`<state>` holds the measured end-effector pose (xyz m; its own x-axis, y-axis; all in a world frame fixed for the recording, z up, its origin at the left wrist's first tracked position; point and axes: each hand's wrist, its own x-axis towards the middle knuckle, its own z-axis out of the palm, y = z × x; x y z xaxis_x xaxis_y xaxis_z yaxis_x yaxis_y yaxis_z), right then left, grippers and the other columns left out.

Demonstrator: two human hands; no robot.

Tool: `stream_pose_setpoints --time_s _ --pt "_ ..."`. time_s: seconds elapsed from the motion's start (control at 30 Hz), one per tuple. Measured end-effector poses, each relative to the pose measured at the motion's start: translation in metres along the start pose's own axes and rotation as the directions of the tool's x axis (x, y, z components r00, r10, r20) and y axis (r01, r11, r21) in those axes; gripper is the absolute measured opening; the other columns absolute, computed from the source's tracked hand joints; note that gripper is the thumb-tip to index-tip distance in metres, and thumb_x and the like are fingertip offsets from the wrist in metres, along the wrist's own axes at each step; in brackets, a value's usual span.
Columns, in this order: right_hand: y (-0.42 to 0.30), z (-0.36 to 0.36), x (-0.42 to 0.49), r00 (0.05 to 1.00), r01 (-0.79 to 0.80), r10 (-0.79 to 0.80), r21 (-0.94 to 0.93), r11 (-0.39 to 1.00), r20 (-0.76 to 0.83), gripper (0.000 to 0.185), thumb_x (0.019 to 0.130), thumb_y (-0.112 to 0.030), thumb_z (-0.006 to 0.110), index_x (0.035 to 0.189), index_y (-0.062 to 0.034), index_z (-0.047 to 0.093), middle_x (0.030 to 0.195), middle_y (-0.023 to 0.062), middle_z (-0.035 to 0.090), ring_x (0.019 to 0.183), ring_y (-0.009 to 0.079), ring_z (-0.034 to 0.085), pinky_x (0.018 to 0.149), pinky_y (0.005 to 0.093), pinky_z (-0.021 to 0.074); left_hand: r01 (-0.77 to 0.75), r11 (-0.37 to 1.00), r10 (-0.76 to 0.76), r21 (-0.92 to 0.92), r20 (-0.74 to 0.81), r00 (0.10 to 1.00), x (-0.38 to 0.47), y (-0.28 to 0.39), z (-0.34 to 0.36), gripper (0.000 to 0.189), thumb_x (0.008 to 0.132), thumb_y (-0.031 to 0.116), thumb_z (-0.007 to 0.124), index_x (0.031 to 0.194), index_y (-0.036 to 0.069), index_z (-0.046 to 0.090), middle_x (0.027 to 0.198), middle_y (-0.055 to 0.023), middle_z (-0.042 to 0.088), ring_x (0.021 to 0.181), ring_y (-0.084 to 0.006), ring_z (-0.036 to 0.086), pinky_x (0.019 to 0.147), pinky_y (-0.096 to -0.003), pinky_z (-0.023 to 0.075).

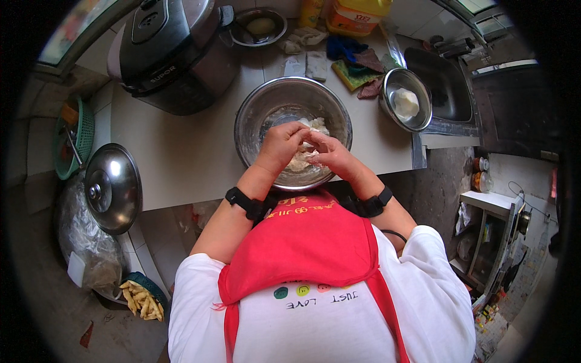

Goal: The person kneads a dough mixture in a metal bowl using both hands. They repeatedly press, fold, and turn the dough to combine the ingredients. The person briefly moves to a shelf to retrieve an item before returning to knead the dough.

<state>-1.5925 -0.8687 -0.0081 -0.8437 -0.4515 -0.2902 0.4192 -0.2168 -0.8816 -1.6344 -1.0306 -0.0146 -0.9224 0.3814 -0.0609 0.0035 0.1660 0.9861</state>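
Observation:
A large stainless steel bowl (251,113) stands on the counter in front of me, with white flour and lumpy dough (298,162) inside. Both hands are over the bowl, their fingertips close together above the dough. My left hand (282,138) has its fingers bent inward, dusted with flour. My right hand (333,154) is spread a little, thumb apart from the fingers, with floury bits around the fingertips. Whether a bit of dough is pinched between the hands is hard to tell. To the right, a smaller steel bowl (387,106) holds a smooth white lump (406,104).
A pressure cooker (177,63) stands at the back left, a metal bowl (277,38) beside it. Cloths (354,75) and a yellow jug (356,20) are behind the large bowl. A sink (440,86) lies right. A steel lid (113,188) leans past the counter's left edge.

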Motion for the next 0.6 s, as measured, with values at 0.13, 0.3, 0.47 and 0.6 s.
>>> stream_pose_setpoints --time_s 0.13,0.3,0.47,0.6 --pt "-0.003 0.006 -0.003 0.997 0.054 -0.063 -0.202 0.978 -0.035 0.053 0.070 0.001 0.057 0.123 -0.0058 0.047 0.123 0.0075 0.045 0.109 0.0163 0.045 0.086 0.0268 0.0399 0.215 0.947 -0.210 -0.240 0.045 0.977 0.003 0.000 -0.004 0.014 0.084 0.012 0.053 0.082 0.003 0.063 0.061 -0.0045 0.058 0.054 -0.0091 0.055 0.047 -0.0244 0.0433" --pt "-0.007 0.006 -0.004 0.948 0.285 -0.292 -0.736 0.614 0.123 0.062 0.066 -0.003 0.060 0.125 -0.0147 0.047 0.136 0.0204 0.033 0.124 0.0349 0.036 0.100 0.0357 0.0308 0.376 0.886 -0.353 -0.272 0.129 0.927 0.006 -0.006 -0.014 0.015 0.087 0.012 0.049 0.088 0.002 0.061 0.062 0.0001 0.055 0.048 -0.0050 0.048 0.042 -0.0192 0.0385" --pt "-0.008 0.003 -0.006 0.965 0.195 -0.254 -0.833 0.517 0.068 0.061 0.064 -0.006 0.061 0.123 -0.0182 0.050 0.137 0.0231 0.030 0.123 0.0396 0.035 0.101 0.0383 0.0316 0.148 0.988 -0.150 -0.037 -0.063 0.987 0.007 -0.012 -0.013 0.016 0.087 0.010 0.049 0.094 0.002 0.061 0.069 -0.0009 0.058 0.055 -0.0060 0.050 0.049 -0.0208 0.0422" --pt "-0.005 0.000 -0.006 0.973 0.138 -0.229 -0.870 0.474 0.030 0.056 0.064 -0.007 0.062 0.119 -0.0168 0.053 0.137 0.0231 0.030 0.122 0.0390 0.036 0.100 0.0390 0.0336 0.180 0.961 -0.173 -0.210 0.050 0.984 -0.001 -0.007 -0.008 0.017 0.086 0.010 0.052 0.099 0.003 0.061 0.075 -0.0013 0.059 0.062 -0.0064 0.052 0.053 -0.0216 0.0430"
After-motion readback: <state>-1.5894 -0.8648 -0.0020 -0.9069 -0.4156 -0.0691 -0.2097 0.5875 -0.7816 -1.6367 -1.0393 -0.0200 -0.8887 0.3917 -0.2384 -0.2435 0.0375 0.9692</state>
